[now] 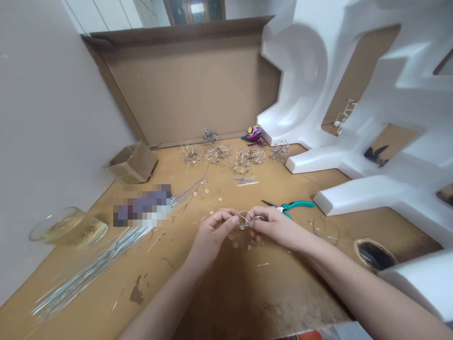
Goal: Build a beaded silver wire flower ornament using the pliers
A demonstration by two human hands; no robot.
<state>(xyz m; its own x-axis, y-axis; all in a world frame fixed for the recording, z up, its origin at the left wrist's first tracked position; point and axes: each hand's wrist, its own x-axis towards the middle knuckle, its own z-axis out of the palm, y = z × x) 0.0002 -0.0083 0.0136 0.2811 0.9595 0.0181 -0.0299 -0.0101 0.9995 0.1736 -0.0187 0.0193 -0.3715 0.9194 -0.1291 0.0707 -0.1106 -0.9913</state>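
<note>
Between my two hands, low over the near middle of the table, is a piece of looped wire with clear beads. My left hand pinches its left side between thumb and fingers. On the other side, my right hand has its fingers closed on the wire, partly hiding it. Just beyond my right hand lie teal-handled pliers, their jaws pointing left. A few loose clear beads are scattered beyond my left hand.
A bundle of straight wires lies at left, beside a glass bowl. Several beaded wire clusters stand at the back, near a small cardboard box. White moulded foam edges the right side, by a dark round cup.
</note>
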